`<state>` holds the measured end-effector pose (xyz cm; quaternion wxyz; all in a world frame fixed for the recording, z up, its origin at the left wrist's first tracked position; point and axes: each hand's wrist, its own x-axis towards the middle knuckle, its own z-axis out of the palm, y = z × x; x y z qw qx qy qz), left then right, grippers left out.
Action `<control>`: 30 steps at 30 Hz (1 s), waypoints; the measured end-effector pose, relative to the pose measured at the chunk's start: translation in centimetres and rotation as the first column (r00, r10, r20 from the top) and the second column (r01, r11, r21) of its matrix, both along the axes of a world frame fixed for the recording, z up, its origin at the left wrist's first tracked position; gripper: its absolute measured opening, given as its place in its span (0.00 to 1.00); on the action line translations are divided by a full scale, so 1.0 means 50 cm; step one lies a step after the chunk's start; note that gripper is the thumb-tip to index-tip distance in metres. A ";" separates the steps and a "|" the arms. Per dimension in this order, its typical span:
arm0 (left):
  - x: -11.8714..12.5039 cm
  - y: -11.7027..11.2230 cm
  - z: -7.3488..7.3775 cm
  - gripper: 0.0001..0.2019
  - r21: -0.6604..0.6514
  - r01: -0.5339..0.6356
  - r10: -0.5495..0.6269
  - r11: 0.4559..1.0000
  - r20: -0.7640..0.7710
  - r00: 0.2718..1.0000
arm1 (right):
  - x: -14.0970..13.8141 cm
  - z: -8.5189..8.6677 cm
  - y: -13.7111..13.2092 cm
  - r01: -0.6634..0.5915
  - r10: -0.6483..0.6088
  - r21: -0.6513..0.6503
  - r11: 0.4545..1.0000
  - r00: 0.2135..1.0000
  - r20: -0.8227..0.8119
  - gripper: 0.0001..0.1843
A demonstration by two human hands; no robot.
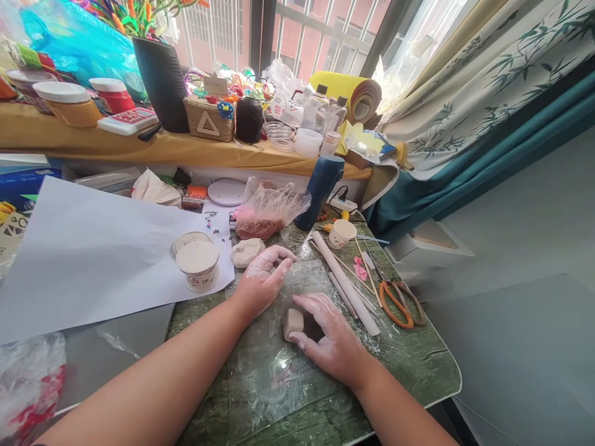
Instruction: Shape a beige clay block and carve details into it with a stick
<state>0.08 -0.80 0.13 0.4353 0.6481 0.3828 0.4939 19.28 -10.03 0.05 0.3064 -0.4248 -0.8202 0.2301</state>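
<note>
My right hand curls around a small pale block of clay on a clear plastic sheet that covers the green table. My left hand rests just above it on the same sheet. Its fingers are bent loosely and dusted white, with nothing in them. A second lump of pale clay lies beyond the left hand. Both hands are smeared with clay.
A white rolling pin, thin sticks and orange-handled scissors lie to the right. A plastic bag of pink clay, a small cup, a dark blue bottle, two lidded tubs and a large white paper surround the work spot.
</note>
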 end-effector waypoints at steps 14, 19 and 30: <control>-0.001 0.000 0.001 0.09 -0.011 -0.012 0.012 1.000 -0.022 1.000 | 0.024 0.076 0.022 0.339 -0.286 0.130 0.932 0.905 -0.315 0.21; 0.000 0.001 -0.002 0.09 -0.015 -0.001 0.001 1.000 0.012 1.000 | 0.021 -0.006 0.032 0.273 -0.276 0.075 0.959 0.961 0.032 0.33; 0.000 0.001 -0.004 0.09 -0.022 0.014 -0.014 1.000 0.000 1.000 | 0.002 -0.001 0.049 0.301 -0.328 -0.158 0.940 0.925 -0.191 0.22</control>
